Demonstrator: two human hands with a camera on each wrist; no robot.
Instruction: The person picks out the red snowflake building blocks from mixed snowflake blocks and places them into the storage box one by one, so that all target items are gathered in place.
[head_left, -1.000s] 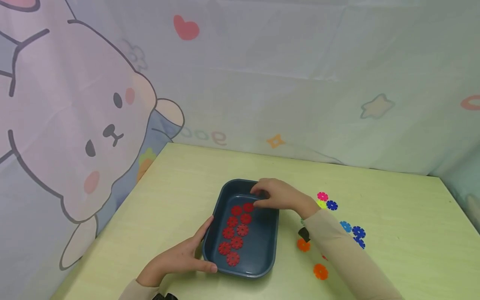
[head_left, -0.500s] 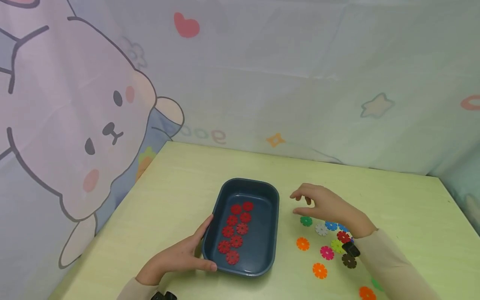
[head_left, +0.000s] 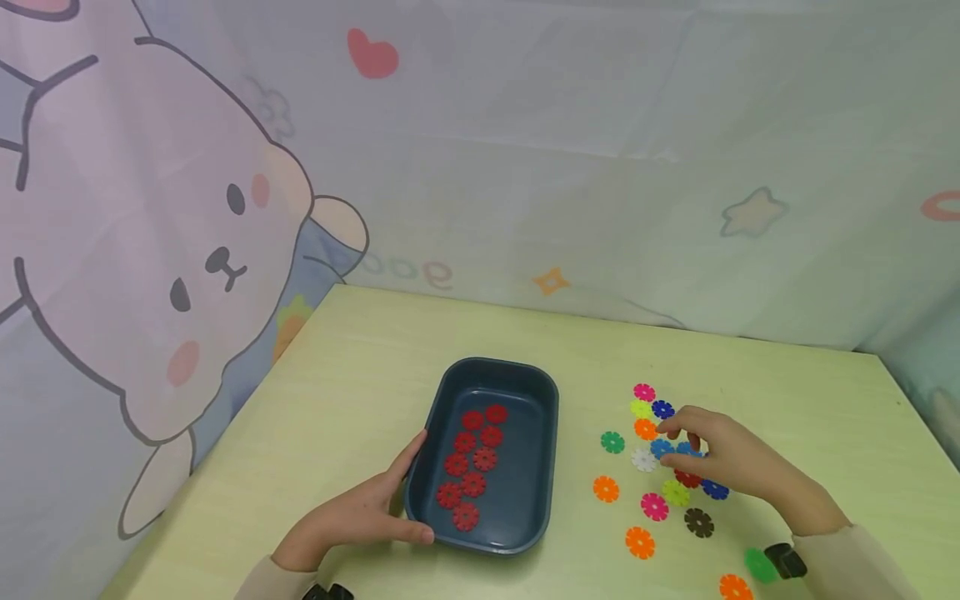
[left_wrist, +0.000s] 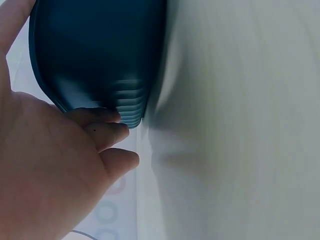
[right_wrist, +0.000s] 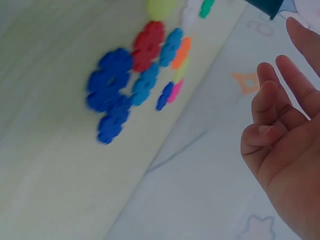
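Observation:
A dark blue rectangular tray stands on the table with several red notched snowflake discs lying flat in it. My left hand holds the tray's near left corner, thumb at the front and fingers along the left side. In the left wrist view, its fingertips touch the tray's ridged outer wall. My right hand hovers over loose coloured discs, its fingers loosely bent and nothing between them. Beneath it lie a red disc, partly hidden by the hand, and blue discs.
Around the right hand more snowflake discs are scattered: orange, green, pink and black. A printed cloth hangs behind the table, with a cartoon animal at the left.
My right hand has moved from the tray's far right rim to the right, over the loose discs, uncovering several of them. My left hand and the tray stay in place.

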